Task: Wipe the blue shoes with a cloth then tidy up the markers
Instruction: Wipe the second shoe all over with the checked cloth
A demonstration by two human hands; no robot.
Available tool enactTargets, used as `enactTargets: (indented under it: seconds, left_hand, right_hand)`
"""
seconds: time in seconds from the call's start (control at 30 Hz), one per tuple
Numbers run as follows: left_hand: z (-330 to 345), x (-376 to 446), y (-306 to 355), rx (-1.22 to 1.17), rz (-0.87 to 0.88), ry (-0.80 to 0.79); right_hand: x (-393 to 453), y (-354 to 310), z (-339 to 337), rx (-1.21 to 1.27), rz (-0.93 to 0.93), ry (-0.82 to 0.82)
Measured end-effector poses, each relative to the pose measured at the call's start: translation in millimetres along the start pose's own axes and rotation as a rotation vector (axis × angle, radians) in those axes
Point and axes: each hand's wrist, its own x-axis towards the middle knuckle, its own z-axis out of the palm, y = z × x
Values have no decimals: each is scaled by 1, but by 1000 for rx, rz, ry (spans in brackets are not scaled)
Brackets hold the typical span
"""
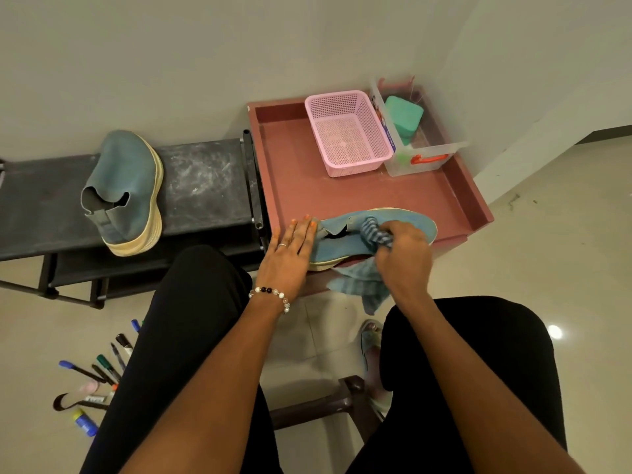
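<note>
Right grip (pixel 402 249) bunches cloth (pixel 374 232) on shoe (pixel 407 218) — touching.

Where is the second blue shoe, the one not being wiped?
In the head view the second shoe sits tipped on its side on the black rack at left, left of the red tray.

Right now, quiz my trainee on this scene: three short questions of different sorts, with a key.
1. True or false: the right hand grips the cloth on a blue shoe.
2. Where does the second shoe stand? A) pink basket B) black rack C) floor
3. Fill in: the markers lie on the ____.

Key: 1 true; 2 B, black rack; 3 floor.
</note>
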Motion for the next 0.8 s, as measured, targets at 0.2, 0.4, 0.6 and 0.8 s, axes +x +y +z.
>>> enactTargets:
  seconds: [0.2,0.4,0.6,0.8]
  left_hand:
    - [13,-4,4,-27,-106,-3]
    - [23,-1,3,17,-97,28]
    - [34,0,7,183,-116,141]
    - [38,2,8,214,-131,125]
  right_hand:
    - [-28,-36,44,-197,-212,-434]
    - [-7,-6,38,-177,-477,-630]
    - [-1,-29,23,-482,-394,-580]
    - [-10,-31,42,-279,-376,-698]
